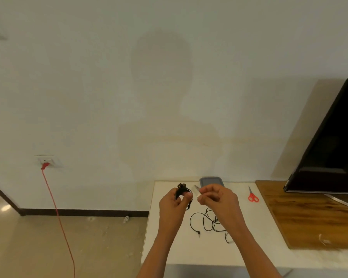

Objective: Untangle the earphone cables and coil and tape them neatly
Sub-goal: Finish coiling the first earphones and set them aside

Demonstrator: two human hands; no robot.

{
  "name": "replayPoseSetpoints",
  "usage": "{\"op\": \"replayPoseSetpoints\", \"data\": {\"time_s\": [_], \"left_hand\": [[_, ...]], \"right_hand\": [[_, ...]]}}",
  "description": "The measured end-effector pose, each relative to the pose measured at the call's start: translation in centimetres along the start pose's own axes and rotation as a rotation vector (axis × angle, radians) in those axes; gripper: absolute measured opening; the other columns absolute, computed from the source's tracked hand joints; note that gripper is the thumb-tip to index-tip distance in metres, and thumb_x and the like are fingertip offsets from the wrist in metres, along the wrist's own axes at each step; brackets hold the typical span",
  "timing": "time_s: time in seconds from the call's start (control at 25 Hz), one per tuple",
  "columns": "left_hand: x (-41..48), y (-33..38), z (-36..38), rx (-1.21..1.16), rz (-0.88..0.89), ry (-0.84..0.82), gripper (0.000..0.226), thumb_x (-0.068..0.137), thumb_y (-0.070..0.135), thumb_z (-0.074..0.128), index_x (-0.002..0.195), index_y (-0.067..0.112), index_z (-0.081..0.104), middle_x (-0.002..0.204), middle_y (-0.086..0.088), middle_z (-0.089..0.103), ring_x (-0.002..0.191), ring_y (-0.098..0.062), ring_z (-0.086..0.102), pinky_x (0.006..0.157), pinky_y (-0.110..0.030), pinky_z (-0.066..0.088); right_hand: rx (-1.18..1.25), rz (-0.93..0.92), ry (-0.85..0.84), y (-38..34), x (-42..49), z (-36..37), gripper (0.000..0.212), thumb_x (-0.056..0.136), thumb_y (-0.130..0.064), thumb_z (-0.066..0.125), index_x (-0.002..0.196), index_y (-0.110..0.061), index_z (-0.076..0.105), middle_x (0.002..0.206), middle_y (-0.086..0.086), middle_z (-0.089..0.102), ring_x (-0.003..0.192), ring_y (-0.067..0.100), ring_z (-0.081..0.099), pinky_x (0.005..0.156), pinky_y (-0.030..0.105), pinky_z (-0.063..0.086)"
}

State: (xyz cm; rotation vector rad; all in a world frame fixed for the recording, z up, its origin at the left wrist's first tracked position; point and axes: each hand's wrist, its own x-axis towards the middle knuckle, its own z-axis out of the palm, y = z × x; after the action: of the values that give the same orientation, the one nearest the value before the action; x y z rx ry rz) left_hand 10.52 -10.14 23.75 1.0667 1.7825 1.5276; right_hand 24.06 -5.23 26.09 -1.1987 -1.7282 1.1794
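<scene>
My left hand (174, 200) holds a small coiled black earphone cable (182, 190) above the white table (169, 247), with the earbuds sticking up from the top of the coil. My right hand (217, 197) pinches a short strip of clear tape (196, 190) right next to the coil. A second black earphone cable (209, 221) lies loose in loops on the table below my hands, its jack plug pointing toward the front edge; part of it is hidden by my right forearm.
Red-handled scissors (253, 195) lie on the table to the right. A grey lidded box (211, 181) sits at the table's back edge by the wall. A wooden board (309, 217) carries a black TV (333, 147). A red cord (58, 217) hangs from a wall socket on the left.
</scene>
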Motion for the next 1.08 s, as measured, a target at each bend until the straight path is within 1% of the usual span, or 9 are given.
{"op": "replayPoseSetpoints", "data": {"time_s": [0.12, 0.2, 0.36, 0.56, 0.64, 0.76, 0.92, 1.04, 1.08], "left_hand": [[-1.2, 0.6, -1.5, 0.074, -0.061, 0.081, 0.031, 0.082, 0.015, 0.064, 0.056, 0.021, 0.048, 0.045, 0.011, 0.042, 0.042, -0.006, 0.038, 0.043, -0.01, 0.034], [-1.7, 0.7, -2.1, 0.045, -0.124, 0.087, 0.038, 0.08, 0.01, 0.064, 0.05, 0.019, 0.041, 0.042, 0.011, 0.035, 0.043, -0.007, 0.032, 0.041, -0.011, 0.029], [-3.0, 1.0, -2.4, -0.118, -0.232, 0.044, 0.013, 0.086, 0.013, 0.064, 0.073, 0.01, 0.066, 0.061, 0.0, 0.059, 0.059, -0.012, 0.053, 0.053, -0.013, 0.041], [-4.2, 0.9, -2.5, -0.177, -0.146, 0.024, 0.011, 0.085, 0.023, 0.069, 0.078, 0.031, 0.069, 0.076, 0.0, 0.072, 0.074, -0.017, 0.065, 0.066, -0.015, 0.05], [-4.3, 0.8, -2.6, -0.146, -0.125, 0.026, 0.004, 0.084, 0.024, 0.07, 0.083, 0.028, 0.071, 0.075, 0.001, 0.072, 0.073, -0.016, 0.066, 0.064, -0.014, 0.051], [-4.4, 0.8, -2.7, -0.108, -0.098, 0.003, 0.007, 0.083, 0.017, 0.071, 0.087, 0.022, 0.072, 0.067, 0.007, 0.068, 0.059, -0.004, 0.062, 0.055, -0.008, 0.048], [-4.1, 0.6, -2.7, -0.057, -0.054, -0.042, 0.016, 0.079, 0.022, 0.075, 0.094, 0.016, 0.073, 0.067, 0.009, 0.068, 0.055, -0.002, 0.062, 0.063, -0.015, 0.054], [-4.0, 0.7, -2.6, 0.01, -0.012, -0.048, 0.006, 0.082, 0.02, 0.072, 0.085, 0.025, 0.07, 0.053, 0.014, 0.061, 0.05, 0.003, 0.058, 0.057, -0.011, 0.047], [-4.1, 0.8, -2.6, 0.026, 0.009, -0.045, 0.01, 0.083, 0.021, 0.071, 0.079, 0.029, 0.068, 0.05, 0.014, 0.06, 0.05, 0.003, 0.057, 0.055, -0.011, 0.046]], "right_hand": [[-0.028, -0.046, -0.006, -0.9, -1.8, 0.4, 0.018, 0.077, -0.015, 0.073, 0.092, -0.022, 0.068, 0.07, -0.014, 0.073, 0.073, 0.003, 0.069, 0.073, 0.019, 0.054], [-0.047, -0.075, -0.013, -1.0, -2.8, 0.8, 0.018, 0.078, -0.016, 0.073, 0.092, -0.026, 0.066, 0.069, -0.018, 0.072, 0.073, 0.003, 0.069, 0.071, 0.017, 0.053], [-0.094, -0.097, -0.006, -1.1, -4.1, 1.6, 0.017, 0.079, -0.019, 0.073, 0.088, -0.029, 0.063, 0.067, -0.018, 0.07, 0.073, -0.002, 0.068, 0.065, 0.006, 0.048], [-0.076, -0.097, 0.002, -1.4, -4.6, 1.8, 0.015, 0.079, -0.015, 0.073, 0.09, -0.021, 0.065, 0.067, -0.017, 0.07, 0.07, -0.006, 0.066, 0.064, 0.004, 0.048], [-0.091, -0.103, 0.001, -1.5, -4.5, 1.8, 0.014, 0.079, -0.015, 0.073, 0.089, -0.02, 0.065, 0.064, -0.021, 0.067, 0.07, -0.009, 0.065, 0.064, 0.002, 0.047], [-0.107, -0.108, -0.004, -1.4, -4.3, 1.7, 0.012, 0.078, -0.017, 0.074, 0.088, -0.015, 0.067, 0.071, -0.018, 0.068, 0.072, -0.01, 0.064, 0.065, 0.003, 0.046], [-0.067, -0.106, -0.023, -1.2, -4.2, 1.8, 0.013, 0.078, -0.021, 0.075, 0.086, -0.014, 0.068, 0.074, -0.012, 0.07, 0.072, -0.008, 0.065, 0.064, 0.004, 0.047], [-0.072, -0.113, -0.04, -1.2, -4.1, 1.9, 0.009, 0.078, -0.02, 0.075, 0.082, -0.02, 0.067, 0.076, -0.012, 0.071, 0.074, -0.006, 0.066, 0.065, 0.004, 0.047], [-0.077, -0.116, -0.046, -1.2, -4.1, 1.9, 0.01, 0.078, -0.019, 0.074, 0.08, -0.023, 0.065, 0.076, -0.011, 0.071, 0.075, -0.004, 0.066, 0.066, 0.004, 0.048]]}}
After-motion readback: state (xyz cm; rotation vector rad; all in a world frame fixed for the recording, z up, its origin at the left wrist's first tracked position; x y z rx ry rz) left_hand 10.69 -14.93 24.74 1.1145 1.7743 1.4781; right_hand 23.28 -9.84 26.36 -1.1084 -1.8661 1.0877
